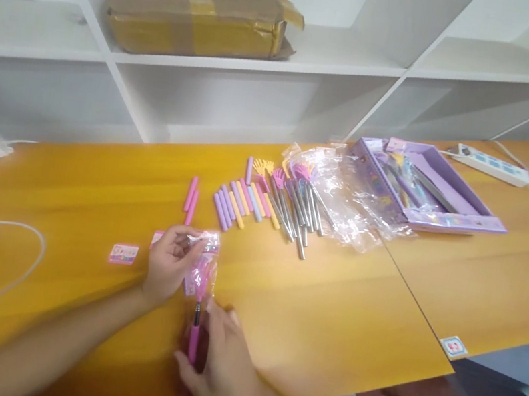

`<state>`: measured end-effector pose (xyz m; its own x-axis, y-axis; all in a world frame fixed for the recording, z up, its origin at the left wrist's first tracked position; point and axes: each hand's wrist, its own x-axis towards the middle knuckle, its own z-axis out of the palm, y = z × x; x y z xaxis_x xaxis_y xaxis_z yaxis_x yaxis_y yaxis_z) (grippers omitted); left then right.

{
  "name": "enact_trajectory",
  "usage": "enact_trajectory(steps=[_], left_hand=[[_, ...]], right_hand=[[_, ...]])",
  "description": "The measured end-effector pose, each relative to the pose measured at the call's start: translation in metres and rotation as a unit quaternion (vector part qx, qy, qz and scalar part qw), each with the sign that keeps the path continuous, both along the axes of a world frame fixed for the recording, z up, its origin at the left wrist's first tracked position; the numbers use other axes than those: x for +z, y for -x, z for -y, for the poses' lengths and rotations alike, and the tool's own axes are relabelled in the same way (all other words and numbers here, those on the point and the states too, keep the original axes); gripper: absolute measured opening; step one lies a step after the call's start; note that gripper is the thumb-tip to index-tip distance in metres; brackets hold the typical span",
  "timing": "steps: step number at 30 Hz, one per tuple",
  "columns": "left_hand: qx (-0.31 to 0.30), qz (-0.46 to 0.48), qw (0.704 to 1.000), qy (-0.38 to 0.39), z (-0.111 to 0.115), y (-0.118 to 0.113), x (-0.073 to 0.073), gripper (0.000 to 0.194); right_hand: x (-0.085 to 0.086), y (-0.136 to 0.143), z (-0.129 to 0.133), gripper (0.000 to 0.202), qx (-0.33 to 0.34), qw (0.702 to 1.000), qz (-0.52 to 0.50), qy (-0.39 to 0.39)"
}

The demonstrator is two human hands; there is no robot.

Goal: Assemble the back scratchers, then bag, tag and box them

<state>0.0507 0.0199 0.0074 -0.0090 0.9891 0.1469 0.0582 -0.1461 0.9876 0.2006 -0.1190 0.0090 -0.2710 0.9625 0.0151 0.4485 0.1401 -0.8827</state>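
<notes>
A small clear plastic bag [212, 269] with a pink printed card inside is pinched at its top by my left hand [169, 264]. A pink back scratcher [193, 341] has its hand-shaped head in the bag, and its metal rod and pink grip point down towards me. My right hand [229, 364] curls around the grip, fingers on one side and thumb on the other; exact contact is hard to make out. Beyond lie two pink grips [191, 201], a row of coloured grips [238, 202] and a pile of metal-rod scratchers [302, 201].
Pink cards [123, 254] lie left of my left hand. A large crumpled plastic bag [351, 195] and a purple box [449, 188] of wrapped pieces stand at the back right, near a power strip [493, 165]. White cable [11, 226] loops at left. A taped carton [198, 18] occupies the shelf.
</notes>
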Motion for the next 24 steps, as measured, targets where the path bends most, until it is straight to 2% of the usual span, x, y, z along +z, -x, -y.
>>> enact_trajectory(steps=[2, 4, 6, 7, 10, 13, 15, 16, 18, 20, 23, 24], left_hand=[[-0.02, 0.041, 0.999, 0.014, -0.002, 0.0, -0.001, 0.031], [-0.047, 0.105, 0.993, 0.019, -0.005, 0.0, -0.002, 0.038], [-0.093, 0.157, 0.983, 0.029, -0.006, 0.0, -0.001, 0.046], [-0.125, 0.172, 0.976, 0.039, -0.006, -0.001, -0.001, 0.047], [-0.22, 0.175, 0.957, 0.071, -0.005, -0.001, -0.001, 0.047], [-0.269, 0.151, 0.948, 0.081, -0.002, -0.001, -0.004, 0.046], [-0.292, 0.131, 0.944, 0.085, 0.0, 0.0, -0.007, 0.044], [-0.303, 0.12, 0.942, 0.084, 0.001, 0.0, -0.008, 0.044], [-0.323, 0.094, 0.938, 0.078, 0.003, 0.002, -0.01, 0.045], [-0.337, 0.06, 0.938, 0.062, 0.004, 0.004, -0.011, 0.046], [-0.35, 0.007, 0.936, 0.03, 0.005, 0.006, -0.01, 0.044], [-0.355, -0.008, 0.935, 0.021, 0.005, 0.007, -0.01, 0.043]], right_hand=[[-0.009, 0.004, 0.001, 0.072, 0.0, 1.0, -0.022, 0.003], [-0.013, -0.004, -0.002, 0.052, -0.027, 0.996, -0.075, 0.031], [-0.013, -0.026, -0.009, 0.037, -0.074, 0.992, -0.102, 0.024], [-0.011, -0.042, -0.015, 0.032, -0.101, 0.991, -0.09, -0.005], [0.001, -0.106, -0.043, 0.017, -0.196, 0.971, 0.047, -0.133], [0.02, -0.187, -0.084, 0.016, -0.248, 0.922, 0.205, -0.214], [0.037, -0.246, -0.115, 0.021, -0.259, 0.882, 0.32, -0.227], [0.046, -0.274, -0.131, 0.018, -0.275, 0.86, 0.373, -0.214], [0.064, -0.325, -0.163, 0.014, -0.357, 0.803, 0.438, -0.191], [0.081, -0.365, -0.193, 0.013, -0.4, 0.774, 0.471, -0.134], [0.102, -0.4, -0.23, 0.022, -0.405, 0.791, 0.458, 0.031], [0.108, -0.406, -0.239, 0.024, -0.398, 0.799, 0.447, 0.062]])
